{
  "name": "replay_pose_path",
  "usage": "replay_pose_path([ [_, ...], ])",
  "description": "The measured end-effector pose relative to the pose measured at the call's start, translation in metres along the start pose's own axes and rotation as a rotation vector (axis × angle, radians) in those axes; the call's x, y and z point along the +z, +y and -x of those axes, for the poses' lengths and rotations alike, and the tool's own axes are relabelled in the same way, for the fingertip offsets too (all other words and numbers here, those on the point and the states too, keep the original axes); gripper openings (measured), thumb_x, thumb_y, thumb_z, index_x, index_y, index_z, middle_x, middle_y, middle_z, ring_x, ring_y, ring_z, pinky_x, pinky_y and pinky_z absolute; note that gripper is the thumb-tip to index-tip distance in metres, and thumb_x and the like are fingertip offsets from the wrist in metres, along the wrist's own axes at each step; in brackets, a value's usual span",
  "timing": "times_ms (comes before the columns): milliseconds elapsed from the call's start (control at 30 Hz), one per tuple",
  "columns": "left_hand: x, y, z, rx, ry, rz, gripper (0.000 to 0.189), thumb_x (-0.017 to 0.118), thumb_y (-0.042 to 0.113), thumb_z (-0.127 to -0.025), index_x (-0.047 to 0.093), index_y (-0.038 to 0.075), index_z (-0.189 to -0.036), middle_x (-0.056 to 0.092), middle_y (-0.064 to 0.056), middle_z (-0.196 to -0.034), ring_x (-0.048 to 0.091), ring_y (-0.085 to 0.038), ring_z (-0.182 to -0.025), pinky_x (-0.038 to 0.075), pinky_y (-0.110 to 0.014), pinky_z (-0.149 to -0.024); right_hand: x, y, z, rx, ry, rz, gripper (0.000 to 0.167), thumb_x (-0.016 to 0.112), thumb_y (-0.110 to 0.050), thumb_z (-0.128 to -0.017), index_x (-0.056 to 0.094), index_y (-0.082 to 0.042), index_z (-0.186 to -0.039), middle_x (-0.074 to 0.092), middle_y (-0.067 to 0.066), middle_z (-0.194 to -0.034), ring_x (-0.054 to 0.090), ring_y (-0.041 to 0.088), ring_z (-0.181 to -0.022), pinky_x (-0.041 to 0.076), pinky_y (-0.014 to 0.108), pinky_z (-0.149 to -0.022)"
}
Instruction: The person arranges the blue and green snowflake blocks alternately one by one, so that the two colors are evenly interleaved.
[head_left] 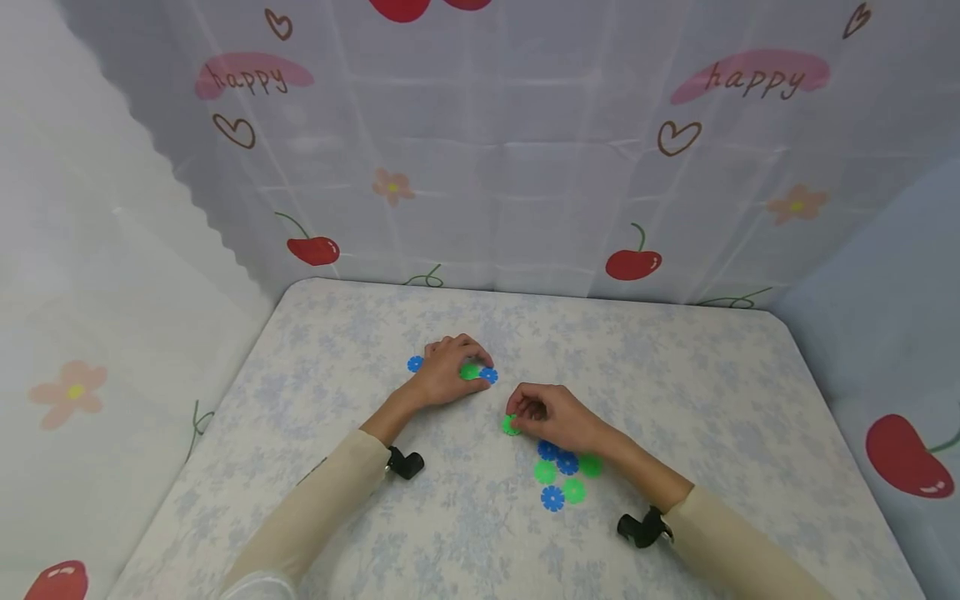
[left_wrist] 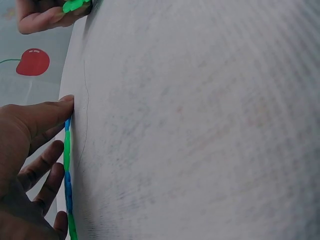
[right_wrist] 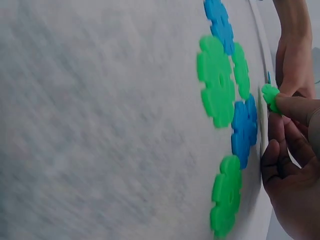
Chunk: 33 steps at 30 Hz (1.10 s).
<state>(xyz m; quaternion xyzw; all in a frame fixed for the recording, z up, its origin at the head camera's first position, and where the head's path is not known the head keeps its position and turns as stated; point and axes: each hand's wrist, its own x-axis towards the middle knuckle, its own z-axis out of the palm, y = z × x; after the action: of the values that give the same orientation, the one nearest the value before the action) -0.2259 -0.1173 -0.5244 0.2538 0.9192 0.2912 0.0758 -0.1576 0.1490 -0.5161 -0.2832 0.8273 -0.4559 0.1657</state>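
My left hand [head_left: 444, 373] lies over a row of flat, notched snowflake discs, blue and green in turn. Its thumb and forefinger hold the edges of the blue disc [head_left: 489, 376] at the right end. Beside that is a green disc [head_left: 469, 372], and another blue disc [head_left: 415, 364] shows past the hand's far side; the palm hides the middle. Edge-on in the left wrist view, the row [left_wrist: 68, 192] looks flat on the table. Between thumb and fingers, my right hand [head_left: 564, 419] pinches a single green disc [right_wrist: 270, 96], right of and nearer than the row.
Below the right hand several loose discs lie close together, among them a green disc [head_left: 574, 491] and a blue disc [head_left: 552, 498]. A pale patterned cloth covers the table [head_left: 675, 375]. Printed curtains [head_left: 510, 167] stand at the back and sides.
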Motion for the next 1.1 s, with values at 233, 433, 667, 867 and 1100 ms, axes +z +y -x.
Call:
replay_pose_path([
  [233,0.000,0.002,0.001,-0.011,0.002,0.004,0.025,0.080,0.036,-0.098,0.074,0.028,-0.121,0.063,-0.001,-0.136,0.054,-0.031,-0.127,0.025,-0.069,-0.120,-0.007,0.007,-0.015,0.005,0.045,0.095,0.009,0.074,-0.014,-0.102,0.071,-0.017,-0.111,0.075,-0.005,-0.100,0.070,0.008,-0.091,0.058,0.027,-0.083],
  [433,0.002,0.001,0.001,-0.017,0.003,0.010,0.024,0.080,0.035,-0.098,0.075,0.028,-0.120,0.063,0.000,-0.136,0.054,-0.030,-0.126,0.025,-0.069,-0.119,-0.015,0.013,-0.032,0.008,0.076,0.159,0.012,0.074,-0.012,-0.102,0.071,-0.015,-0.113,0.075,-0.003,-0.103,0.069,0.008,-0.092,0.057,0.028,-0.086],
  [667,0.002,0.001,-0.001,-0.016,-0.008,0.009,0.025,0.081,0.036,-0.097,0.075,0.028,-0.120,0.062,0.000,-0.136,0.054,-0.029,-0.125,0.025,-0.069,-0.120,-0.021,0.018,-0.048,-0.023,0.112,0.223,0.011,0.075,-0.012,-0.101,0.073,-0.011,-0.112,0.073,0.001,-0.101,0.064,0.012,-0.088,0.054,0.032,-0.083],
  [867,0.002,0.000,-0.002,-0.017,-0.016,0.007,0.026,0.080,0.038,-0.098,0.074,0.029,-0.122,0.061,0.001,-0.138,0.053,-0.029,-0.125,0.023,-0.068,-0.121,-0.022,0.021,-0.055,-0.031,0.147,0.301,0.014,0.075,-0.018,-0.102,0.073,-0.012,-0.115,0.071,0.004,-0.110,0.063,0.017,-0.096,0.053,0.038,-0.089],
  [1100,0.001,-0.002,-0.002,-0.011,-0.008,0.010,0.026,0.080,0.037,-0.098,0.074,0.028,-0.121,0.062,0.000,-0.137,0.054,-0.029,-0.124,0.023,-0.069,-0.121,-0.019,0.021,-0.052,-0.036,0.132,0.356,0.028,0.081,-0.027,-0.098,0.072,-0.013,-0.120,0.068,0.004,-0.112,0.060,0.020,-0.104,0.051,0.044,-0.095],
])
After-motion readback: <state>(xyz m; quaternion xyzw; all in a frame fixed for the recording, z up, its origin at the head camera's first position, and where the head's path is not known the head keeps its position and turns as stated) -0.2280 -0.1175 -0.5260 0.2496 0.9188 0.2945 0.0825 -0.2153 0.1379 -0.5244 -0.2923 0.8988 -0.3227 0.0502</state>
